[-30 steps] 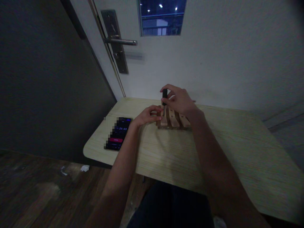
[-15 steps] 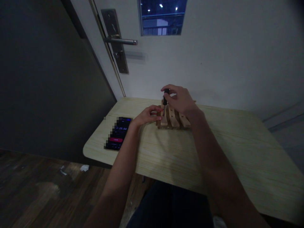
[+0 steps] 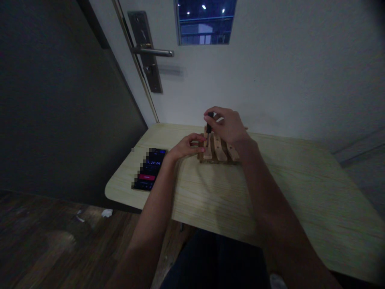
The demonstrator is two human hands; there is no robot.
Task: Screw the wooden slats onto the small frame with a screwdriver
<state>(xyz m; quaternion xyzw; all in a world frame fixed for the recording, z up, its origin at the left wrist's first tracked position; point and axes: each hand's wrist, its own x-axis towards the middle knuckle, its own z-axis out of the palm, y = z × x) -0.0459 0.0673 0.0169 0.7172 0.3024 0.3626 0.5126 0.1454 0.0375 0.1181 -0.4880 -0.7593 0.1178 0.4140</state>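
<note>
In the head view, the right hand (image 3: 227, 125) grips a screwdriver (image 3: 209, 127) by its black handle, the shaft slanting down to the leftmost strip of a wooden block (image 3: 220, 154). The block sits just below the right hand, with 3 strips showing. The left hand (image 3: 185, 147) is partly open, fingertips touching the block's left side. Left of that hand, a phone (image 3: 154, 168) lies on the table (image 3: 207, 196).
</note>
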